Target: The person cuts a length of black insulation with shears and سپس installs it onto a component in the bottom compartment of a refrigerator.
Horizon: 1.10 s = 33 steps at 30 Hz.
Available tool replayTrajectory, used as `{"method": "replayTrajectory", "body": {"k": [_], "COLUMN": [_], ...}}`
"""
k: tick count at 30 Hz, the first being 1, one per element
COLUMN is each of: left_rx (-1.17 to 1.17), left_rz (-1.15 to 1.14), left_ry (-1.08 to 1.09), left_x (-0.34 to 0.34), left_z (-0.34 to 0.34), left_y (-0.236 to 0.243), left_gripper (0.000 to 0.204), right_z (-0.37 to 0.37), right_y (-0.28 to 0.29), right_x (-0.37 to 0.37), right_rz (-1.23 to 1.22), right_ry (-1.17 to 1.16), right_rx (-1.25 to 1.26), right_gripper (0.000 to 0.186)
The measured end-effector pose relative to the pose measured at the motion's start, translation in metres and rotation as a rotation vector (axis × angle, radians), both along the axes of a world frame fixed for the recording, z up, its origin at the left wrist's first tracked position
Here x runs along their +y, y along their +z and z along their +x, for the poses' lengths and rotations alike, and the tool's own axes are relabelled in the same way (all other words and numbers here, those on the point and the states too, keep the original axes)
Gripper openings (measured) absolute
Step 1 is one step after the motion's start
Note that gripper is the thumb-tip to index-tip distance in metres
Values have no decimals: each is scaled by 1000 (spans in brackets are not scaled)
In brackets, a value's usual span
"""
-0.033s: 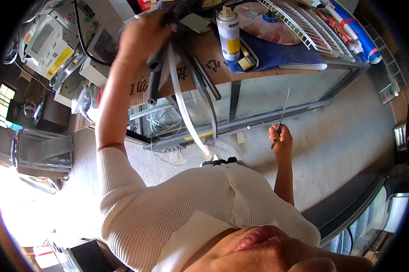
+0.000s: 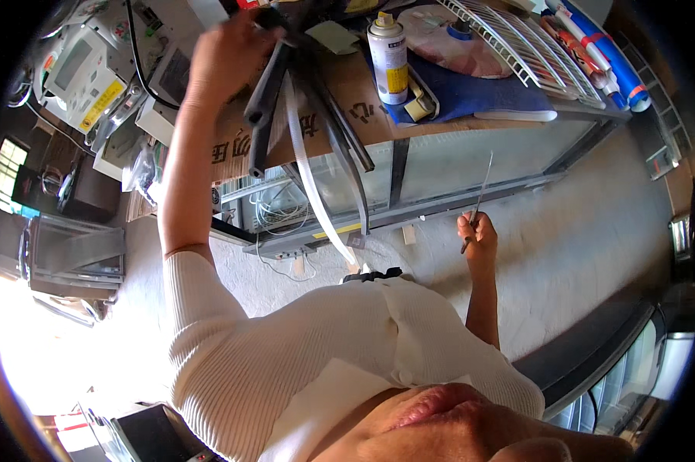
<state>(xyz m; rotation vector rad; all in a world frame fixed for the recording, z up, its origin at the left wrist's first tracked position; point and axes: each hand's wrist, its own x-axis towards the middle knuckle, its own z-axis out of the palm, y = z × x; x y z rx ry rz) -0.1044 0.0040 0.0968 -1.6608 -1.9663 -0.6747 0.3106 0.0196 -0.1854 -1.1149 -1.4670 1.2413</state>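
L hand point(image 2: 228, 60) shifted slightly left, by blk tubes point(image 2: 269, 86), grip unclear, R hand point(image 2: 478, 233) closed round thin tool point(image 2: 483, 187)

Dark tubes point(image 2: 267, 88) loosely bundled, pale flat strip point(image 2: 302, 154) curving down among them, slim tool point(image 2: 483, 186) tilted, well apart

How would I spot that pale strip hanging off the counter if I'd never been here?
Find the cardboard-topped counter across the upper middle. Near the left hand, dark tubes jut over its front edge. Among them hangs the long, curved strip, the only pale one in that bundle.
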Motion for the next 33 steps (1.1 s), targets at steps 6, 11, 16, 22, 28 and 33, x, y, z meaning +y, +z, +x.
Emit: {"method": "replayTrajectory", "body": {"k": [6, 11, 16, 22, 28, 33], "left_rx": [-200, -517, -127, -149, -406, -587], "left_rz": [588, 796, 971, 1034, 886, 847], "left_ry": [57, -109, -150, -126, -702, -685], "left_x": [-14, -37, -116, -225, -355, -392], "left_z": [-34, -2, 47, 88, 142, 201], "left_y": [68, 98, 104, 30, -60, -100], "left_gripper": [22, 23, 35, 26, 28, 16], "right_z": [-13, -17, -32, -47, -97, -129], "right_y": [-5, 2, 12, 49, 89, 110], "right_x": [32, 31, 26, 21, -2, -58], "right_rz": [17, 93, 155, 242, 405, -95], "right_ry": [122, 180, 345, 731, 1021, 1147], "right_rx": [120, 79, 74, 177, 152, 678], "right_gripper": [20, 20, 20, 28, 40, 31]}}
